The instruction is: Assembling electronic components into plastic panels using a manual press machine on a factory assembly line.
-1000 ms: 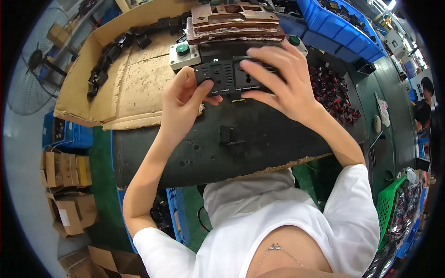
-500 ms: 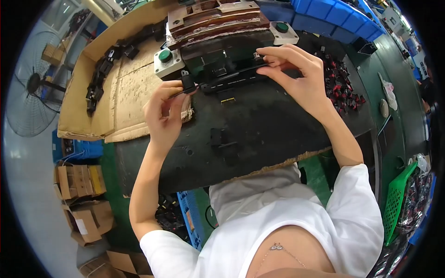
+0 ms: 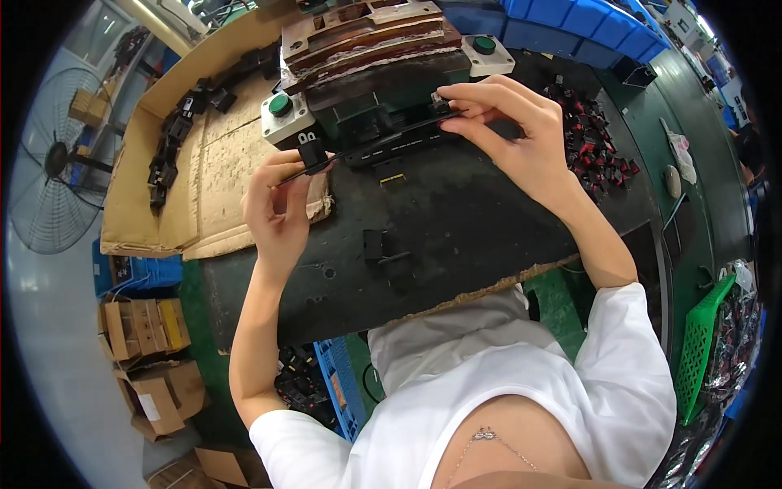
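Observation:
My left hand [image 3: 279, 204] pinches a small black block with two metal prongs [image 3: 312, 156], which looks like a plug part. My right hand [image 3: 525, 134] has its thumb and index finger closed on a small dark piece with a metal tip [image 3: 440, 103]. A thin black strip or cable [image 3: 379, 142] stretches between the two hands, slanting up to the right. Just behind it stands the dark fixture [image 3: 358, 129] of a press. Nearer me, a loose black plug-like part [image 3: 374, 244] lies on the dark worktable [image 3: 472, 236]. A little yellow piece [image 3: 393, 179] lies in front of the fixture.
Green push-buttons on white boxes [image 3: 280, 106] [image 3: 485, 45] flank the press [image 3: 371, 45]. Black parts line a cardboard tray [image 3: 236, 155] at left. Small red-and-black parts [image 3: 599, 151] are heaped at right. Blue bins [image 3: 570, 24] stand behind; a green basket [image 3: 702, 350] is far right.
My left hand has shifted slightly left and nearer me with the black block. The strip between my hands now shows as a longer line. The whole view has moved a little.

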`<state>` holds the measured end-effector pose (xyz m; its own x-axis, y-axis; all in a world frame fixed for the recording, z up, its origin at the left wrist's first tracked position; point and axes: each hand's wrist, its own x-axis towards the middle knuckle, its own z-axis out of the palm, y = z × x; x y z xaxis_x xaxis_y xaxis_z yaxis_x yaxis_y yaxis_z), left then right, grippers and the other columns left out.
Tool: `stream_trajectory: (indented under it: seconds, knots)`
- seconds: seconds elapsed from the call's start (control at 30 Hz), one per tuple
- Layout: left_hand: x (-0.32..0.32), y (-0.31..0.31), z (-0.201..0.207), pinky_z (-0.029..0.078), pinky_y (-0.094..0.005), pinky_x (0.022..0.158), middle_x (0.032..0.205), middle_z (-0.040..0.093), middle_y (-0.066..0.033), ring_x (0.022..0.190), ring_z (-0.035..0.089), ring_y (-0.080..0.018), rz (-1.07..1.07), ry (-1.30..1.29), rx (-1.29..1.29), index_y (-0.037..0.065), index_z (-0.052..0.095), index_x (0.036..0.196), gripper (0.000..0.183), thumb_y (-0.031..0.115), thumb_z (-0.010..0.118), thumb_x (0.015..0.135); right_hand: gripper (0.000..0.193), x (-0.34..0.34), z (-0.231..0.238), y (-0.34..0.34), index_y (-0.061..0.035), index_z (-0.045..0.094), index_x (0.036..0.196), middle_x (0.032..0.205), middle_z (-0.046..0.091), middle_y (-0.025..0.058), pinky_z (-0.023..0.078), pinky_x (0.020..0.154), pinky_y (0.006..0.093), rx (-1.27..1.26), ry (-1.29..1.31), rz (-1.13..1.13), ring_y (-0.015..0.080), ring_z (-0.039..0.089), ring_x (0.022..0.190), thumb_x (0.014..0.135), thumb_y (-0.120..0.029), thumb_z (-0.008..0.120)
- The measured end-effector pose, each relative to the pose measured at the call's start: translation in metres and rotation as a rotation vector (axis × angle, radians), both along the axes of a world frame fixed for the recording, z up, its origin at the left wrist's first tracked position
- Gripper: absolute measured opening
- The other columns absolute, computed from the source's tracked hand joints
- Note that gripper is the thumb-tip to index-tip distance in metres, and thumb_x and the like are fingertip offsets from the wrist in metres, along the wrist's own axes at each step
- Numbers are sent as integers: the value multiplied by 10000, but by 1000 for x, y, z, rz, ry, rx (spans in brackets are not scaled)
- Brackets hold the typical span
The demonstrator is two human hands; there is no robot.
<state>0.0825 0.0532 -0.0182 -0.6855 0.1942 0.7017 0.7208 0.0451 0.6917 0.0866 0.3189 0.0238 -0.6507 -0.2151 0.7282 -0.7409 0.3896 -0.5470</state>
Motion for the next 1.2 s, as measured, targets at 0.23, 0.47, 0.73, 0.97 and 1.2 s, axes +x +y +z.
stream_trajectory:
  seconds: [0.23, 0.47, 0.73, 0.97, 1.2]
  knots:
    - [4, 2, 5, 529, -291, 735, 923, 576, -169, 827, 640, -231, -3, -9, 45, -69, 481, 911, 104, -136, 481, 832, 265, -1, -1, 2, -12, 651, 977, 762, 602, 34, 446, 549, 185, 72, 21, -7, 73, 555, 659, 716, 9, 697]
    - [18, 10, 37, 528, -256, 480, 765, 630, -174, 562, 633, -217, -204, -706, 194, 32, 281, 1290, 420, 91, 462, 915, 172, -3, -8, 3, -12, 638, 909, 644, 556, -25, 336, 399, 137, -396, -955, 245, -5, 439, 454, 860, -171, 597]
    - [28, 18, 49, 458, -166, 372, 597, 603, -83, 426, 562, -96, -168, -833, 212, 19, 273, 1369, 502, 288, 352, 953, 86, -14, -17, 3, -16, 574, 831, 667, 565, -9, 281, 325, 96, -870, -1397, 445, -32, 379, 402, 864, -93, 558]
    - [25, 10, 47, 488, -232, 398, 610, 597, -145, 485, 616, -207, -286, -924, 239, 42, 229, 1362, 482, 263, 360, 954, 75, -13, -14, 2, 5, 564, 825, 683, 578, 15, 266, 301, 89, -1035, -1526, 449, -25, 386, 396, 857, -62, 552]
    - [23, 8, 44, 495, -235, 409, 644, 600, -152, 512, 620, -203, -279, -922, 210, 36, 253, 1351, 463, 262, 349, 958, 83, -15, -19, 3, 12, 572, 872, 703, 583, 14, 269, 317, 86, -1034, -1525, 483, -24, 390, 405, 858, -68, 556]
